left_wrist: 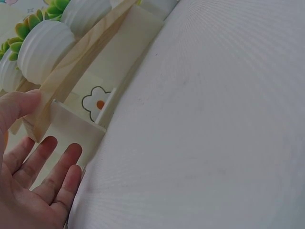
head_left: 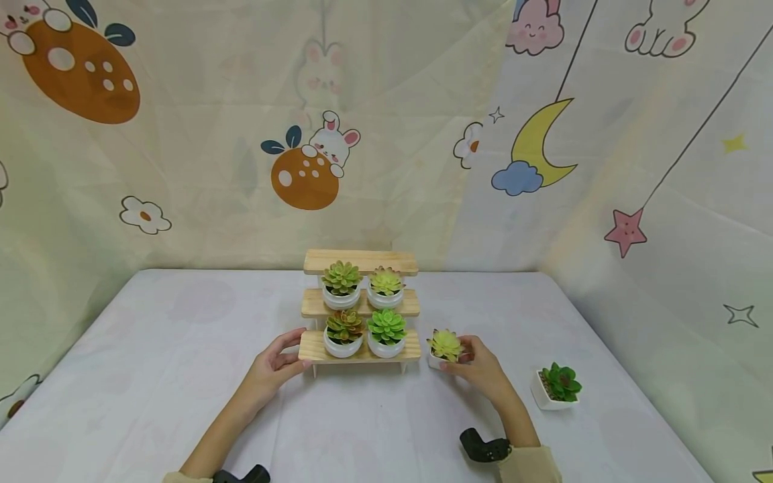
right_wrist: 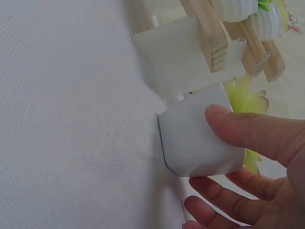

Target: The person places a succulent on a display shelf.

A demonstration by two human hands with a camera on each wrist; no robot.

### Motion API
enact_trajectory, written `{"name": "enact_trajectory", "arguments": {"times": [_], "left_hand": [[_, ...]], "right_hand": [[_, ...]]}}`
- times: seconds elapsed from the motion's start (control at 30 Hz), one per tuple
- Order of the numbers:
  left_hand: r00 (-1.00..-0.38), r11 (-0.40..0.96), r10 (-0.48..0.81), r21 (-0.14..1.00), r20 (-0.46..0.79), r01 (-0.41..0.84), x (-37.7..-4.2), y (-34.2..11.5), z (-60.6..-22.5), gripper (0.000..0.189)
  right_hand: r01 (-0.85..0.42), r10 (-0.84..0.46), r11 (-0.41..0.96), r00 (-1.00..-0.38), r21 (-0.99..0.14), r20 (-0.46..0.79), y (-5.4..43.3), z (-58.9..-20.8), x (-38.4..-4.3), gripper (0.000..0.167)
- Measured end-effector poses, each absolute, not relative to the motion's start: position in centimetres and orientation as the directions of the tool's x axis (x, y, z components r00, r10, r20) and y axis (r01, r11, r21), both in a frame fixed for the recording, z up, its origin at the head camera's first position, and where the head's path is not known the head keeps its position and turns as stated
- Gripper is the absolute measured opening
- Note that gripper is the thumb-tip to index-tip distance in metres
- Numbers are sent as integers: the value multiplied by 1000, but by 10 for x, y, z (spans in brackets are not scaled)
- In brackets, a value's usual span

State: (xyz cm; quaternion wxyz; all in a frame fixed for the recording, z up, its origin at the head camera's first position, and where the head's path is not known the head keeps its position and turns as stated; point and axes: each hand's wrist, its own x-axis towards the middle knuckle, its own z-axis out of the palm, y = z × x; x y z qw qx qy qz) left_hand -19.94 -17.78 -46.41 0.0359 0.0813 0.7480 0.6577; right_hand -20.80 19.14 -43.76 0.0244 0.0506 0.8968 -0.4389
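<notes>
A three-tier wooden plant stand (head_left: 360,303) stands toward the back of the table. Its two lower boards each bear two succulents in round white pots. My left hand (head_left: 279,362) pinches the left end of the bottom board (left_wrist: 62,78), thumb on its face and the other fingers spread below. Just right of the stand, my right hand (head_left: 480,369) grips a pale yellow-green succulent (head_left: 445,345) by its square white pot (right_wrist: 193,133), thumb on one side and fingers on the other. The pot's base is at or close to the tablecloth; I cannot tell if it touches.
A dark green succulent (head_left: 560,382) in a square white pot stands farther right. White cloth (head_left: 181,335) covers the table, and printed fabric (head_left: 392,134) hangs behind it and along the sides. Black devices (head_left: 485,446) are strapped at both wrists.
</notes>
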Motion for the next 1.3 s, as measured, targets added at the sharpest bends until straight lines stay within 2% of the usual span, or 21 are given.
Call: {"name": "enact_trajectory", "arguments": {"times": [0.7, 1.3], "left_hand": [[-982, 119, 179, 990, 52, 74, -199, -179, -464, 60], [-981, 108, 182, 990, 66, 87, -199, -178, -463, 62]], "right_hand": [[92, 74, 591, -995, -801, -60, 192, -432, -207, 65], [-8, 64, 621, -996, -784, 61, 192, -400, -217, 66]]}}
